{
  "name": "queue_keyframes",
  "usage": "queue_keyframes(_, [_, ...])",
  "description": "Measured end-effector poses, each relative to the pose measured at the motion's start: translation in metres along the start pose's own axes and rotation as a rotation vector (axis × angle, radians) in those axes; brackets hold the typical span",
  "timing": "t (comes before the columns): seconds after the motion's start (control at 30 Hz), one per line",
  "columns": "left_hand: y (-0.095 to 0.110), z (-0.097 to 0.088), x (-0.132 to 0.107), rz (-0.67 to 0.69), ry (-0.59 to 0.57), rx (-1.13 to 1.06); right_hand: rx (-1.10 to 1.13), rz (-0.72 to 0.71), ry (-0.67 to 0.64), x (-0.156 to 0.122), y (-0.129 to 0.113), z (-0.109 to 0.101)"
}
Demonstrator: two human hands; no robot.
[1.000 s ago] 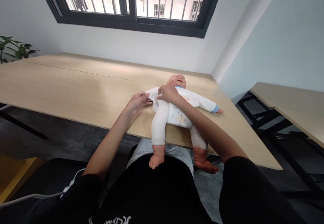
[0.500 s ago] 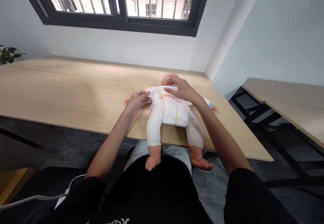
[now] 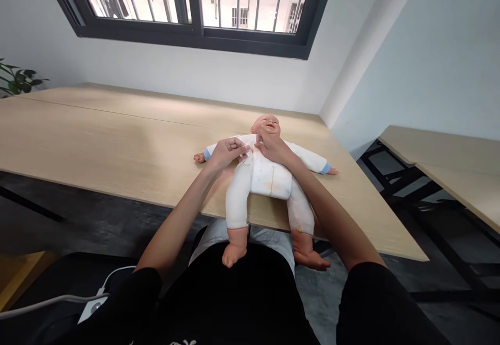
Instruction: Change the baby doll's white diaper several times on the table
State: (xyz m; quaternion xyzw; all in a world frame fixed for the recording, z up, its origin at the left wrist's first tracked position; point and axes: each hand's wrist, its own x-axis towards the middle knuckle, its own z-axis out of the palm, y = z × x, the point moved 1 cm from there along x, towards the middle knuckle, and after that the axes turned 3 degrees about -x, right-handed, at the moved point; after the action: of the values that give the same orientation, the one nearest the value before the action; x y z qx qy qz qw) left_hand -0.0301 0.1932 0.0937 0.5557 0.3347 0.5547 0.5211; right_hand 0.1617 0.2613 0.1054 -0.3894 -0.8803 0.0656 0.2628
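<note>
The doll (image 3: 269, 170) lies face up under both your hands, its bare feet hanging off the table (image 3: 117, 142) edge nearer you than your wrists. Your left hand (image 3: 226, 152) is pinched shut on its white suit (image 3: 255, 173) at the chest. Just beside it, your right hand (image 3: 273, 149), fingers curled, grips the same cloth under the chin.

Office or plain workroom, not a home. Long light-wood desk (image 3: 117, 137) runs along bare white walls (image 3: 175, 69), with a second matching desk (image 3: 449, 163) on a black metal frame (image 3: 394, 178) to the right. Dark grey floor (image 3: 97, 225). Black-framed barred window (image 3: 234, 1) looks onto another building. Potted plant (image 3: 17, 80) at the far left.
</note>
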Motion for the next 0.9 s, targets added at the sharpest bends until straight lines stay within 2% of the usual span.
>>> queue_keyframes(0.1, [0.008, 0.016, 0.008, 0.004, -0.025, 0.024, -0.108, 0.047, 0.007, -0.005, -0.003, 0.004])
queue_keyframes(0.17, [0.011, 0.026, 0.016, 0.004, 0.017, 0.016, -0.111, 0.073, 0.011, -0.008, -0.002, 0.007])
queue_keyframes(0.27, [0.009, 0.036, 0.028, 0.009, 0.094, 0.035, -0.077, 0.063, 0.028, -0.01, 0.003, 0.012])
queue_keyframes(0.33, [0.004, 0.041, 0.031, 0.032, 0.068, 0.105, -0.084, 0.056, 0.037, -0.01, 0.007, 0.015])
queue_keyframes(0.43, [-0.004, 0.045, 0.028, 0.111, -0.005, 0.314, -0.088, 0.035, 0.037, -0.009, 0.011, 0.019])
queue_keyframes(0.57, [-0.01, 0.048, 0.019, 0.189, -0.007, 0.586, -0.024, 0.007, 0.083, -0.008, 0.015, 0.022])
queue_keyframes(0.9, [-0.016, 0.051, 0.016, 0.283, -0.061, 0.856, 0.197, 0.03, 0.262, -0.014, 0.014, 0.023])
